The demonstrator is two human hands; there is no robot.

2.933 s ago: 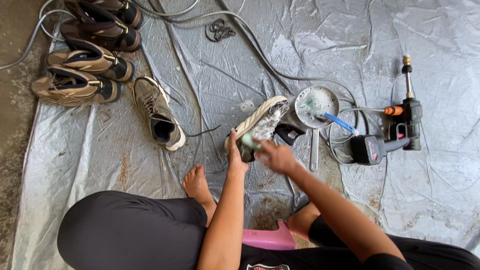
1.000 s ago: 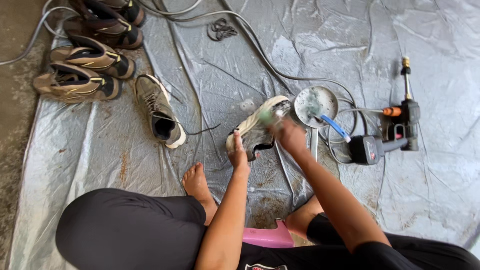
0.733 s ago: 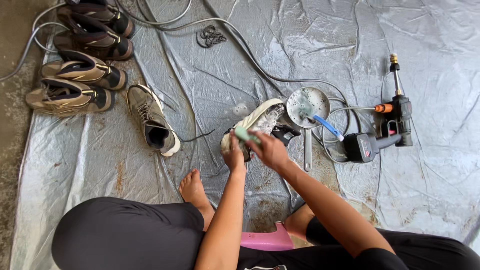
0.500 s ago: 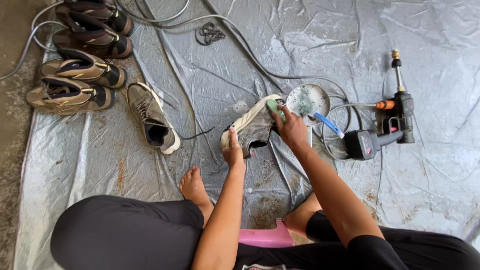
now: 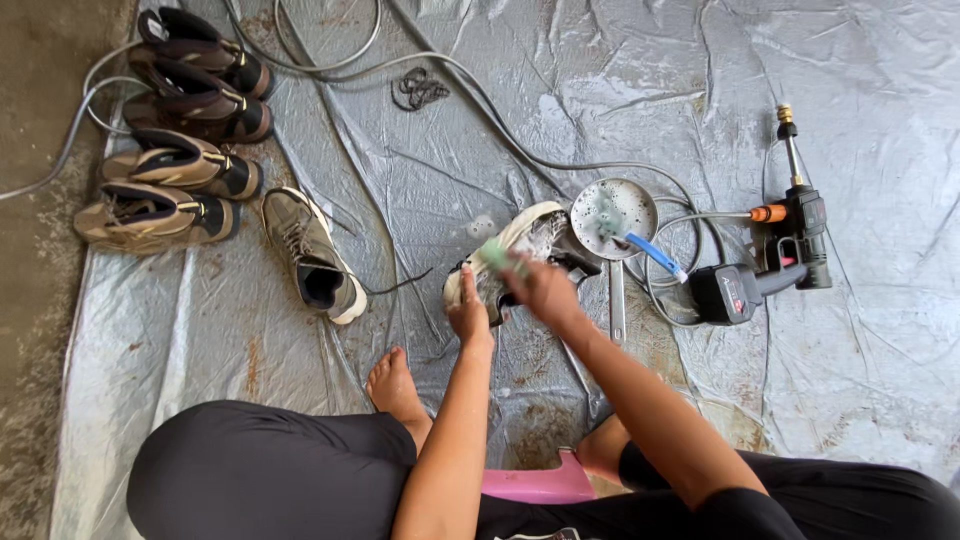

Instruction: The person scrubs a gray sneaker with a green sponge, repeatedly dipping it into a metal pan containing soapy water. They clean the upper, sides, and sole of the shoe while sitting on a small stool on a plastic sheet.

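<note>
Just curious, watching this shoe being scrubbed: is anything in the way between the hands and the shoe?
Nothing visible. The left hand grips the soapy shoe directly, and the right hand presses a green brush onto it.

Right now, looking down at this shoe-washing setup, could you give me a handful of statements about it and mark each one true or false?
1. The left hand steadies a soapy shoe on the grey tarp. True.
2. The right hand is empty. False: it holds a small green scrubber against the shoe.
3. A blue-handled brush rests in the round metal pan. True.
4. The battery spray gun lies to the person's left, beside the boots. False: it lies on the right, past the pan.
5. Four boots lie in a row at the tarp's left edge. True.
6. The single tan shoe has no lace at all. False: it is laced.
</note>
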